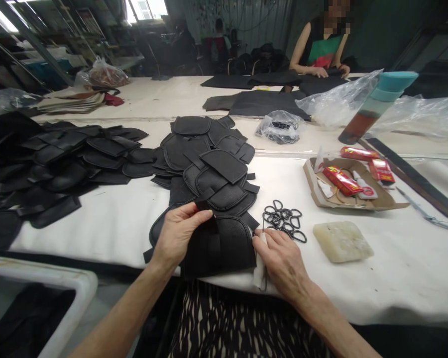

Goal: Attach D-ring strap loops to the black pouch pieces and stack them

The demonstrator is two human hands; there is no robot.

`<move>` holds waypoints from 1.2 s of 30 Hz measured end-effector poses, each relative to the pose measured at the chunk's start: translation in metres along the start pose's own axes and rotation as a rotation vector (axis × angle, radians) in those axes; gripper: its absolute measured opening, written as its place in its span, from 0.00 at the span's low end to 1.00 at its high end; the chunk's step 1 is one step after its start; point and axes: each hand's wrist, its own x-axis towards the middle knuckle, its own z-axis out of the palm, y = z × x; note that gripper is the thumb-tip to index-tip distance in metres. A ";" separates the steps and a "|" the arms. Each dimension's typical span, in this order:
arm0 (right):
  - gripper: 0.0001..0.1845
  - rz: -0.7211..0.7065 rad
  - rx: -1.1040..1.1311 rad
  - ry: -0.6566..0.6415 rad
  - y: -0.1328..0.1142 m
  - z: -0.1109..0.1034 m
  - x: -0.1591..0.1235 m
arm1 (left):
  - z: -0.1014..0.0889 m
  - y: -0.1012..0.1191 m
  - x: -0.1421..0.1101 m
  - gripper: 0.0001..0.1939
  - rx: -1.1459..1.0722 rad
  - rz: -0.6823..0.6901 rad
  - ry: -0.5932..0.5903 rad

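- Panels of black, leather-like material looked light and pliable, with grained faces and raised, stitched-looking rims. The nearest black panel (233,243) lay at the front edge of the table (123,214), between the two hands and against the lower end of a loose heap of similar pieces (224,174).
- The left hand (175,231) had its thumb and forefinger together, clamped on a short black strap (204,199) above that panel. The strap seemed soft but firm enough to stand off the heap—a pinch near its end probably suited it, since the middle would likely have folded.
- The right hand (285,261) had its fingers closed around a slim white-handled tool (260,271), held roughly upright beside the panel's right edge. Its thin dark shaft rose past the fingertips; whether its tip was sharp, I could not tell. The handle looked smooth, so the safer hold was around its thicker body, clear of the shaft.
- Black metal-looking rings (283,216) lay in a tangle just beyond the right hand. They looked hard, small and slippery, apt to hook together—best lifted singly by the curved side.
- As I judged it, the panel would have borne firm handling without breaking, though its smooth face could have slid against its neighbours. Its thicker rim offered a surer grip than the flat centre.
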 end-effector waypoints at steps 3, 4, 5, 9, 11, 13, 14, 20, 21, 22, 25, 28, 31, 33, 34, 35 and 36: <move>0.14 -0.016 -0.010 0.023 0.001 0.000 0.001 | 0.008 -0.023 0.001 0.10 0.249 0.081 0.035; 0.15 -0.019 -0.004 0.028 0.003 -0.001 0.002 | 0.009 -0.027 0.001 0.09 0.339 0.136 0.046; 0.15 -0.019 0.008 0.035 0.004 -0.002 0.001 | 0.010 -0.030 0.000 0.08 0.417 0.204 0.049; 0.15 0.029 0.081 0.091 0.012 -0.006 -0.003 | 0.008 -0.032 0.000 0.07 0.594 0.414 0.011; 0.16 0.080 0.117 0.138 0.015 -0.007 -0.007 | 0.008 -0.032 0.000 0.08 0.637 0.425 0.003; 0.15 0.147 0.142 0.184 0.017 -0.009 -0.009 | 0.008 -0.031 -0.001 0.08 0.646 0.423 0.002; 0.14 0.193 0.168 0.201 0.017 -0.010 -0.010 | 0.010 -0.030 -0.002 0.08 0.642 0.426 0.005; 0.10 0.429 0.419 0.298 0.007 -0.021 0.005 | 0.032 -0.011 -0.023 0.09 0.596 0.298 -0.083; 0.11 0.425 0.437 0.322 0.006 -0.022 0.008 | 0.035 -0.008 -0.026 0.10 0.580 0.268 -0.128; 0.11 0.416 0.451 0.343 0.004 -0.023 0.011 | 0.038 -0.005 -0.028 0.11 0.561 0.245 -0.168; 0.11 0.365 0.460 0.393 0.001 -0.021 0.018 | 0.043 0.000 -0.031 0.12 0.507 0.207 -0.222; 0.13 0.291 0.424 0.405 0.001 -0.019 0.022 | 0.044 -0.001 -0.030 0.13 0.497 0.192 -0.248; 0.14 0.201 0.350 0.404 0.000 -0.020 0.027 | 0.045 -0.004 -0.029 0.12 0.516 0.171 -0.288; 0.13 0.134 0.308 0.412 -0.002 -0.022 0.030 | 0.046 -0.006 -0.029 0.12 0.520 0.161 -0.295; 0.12 0.097 0.290 0.413 -0.003 -0.023 0.032 | 0.046 -0.007 -0.029 0.13 0.517 0.155 -0.293; 0.11 0.057 0.263 0.409 -0.003 -0.024 0.033 | 0.046 -0.007 -0.029 0.13 0.515 0.148 -0.291; 0.10 0.012 0.225 0.404 -0.004 -0.025 0.034 | 0.046 -0.007 -0.029 0.13 0.517 0.141 -0.293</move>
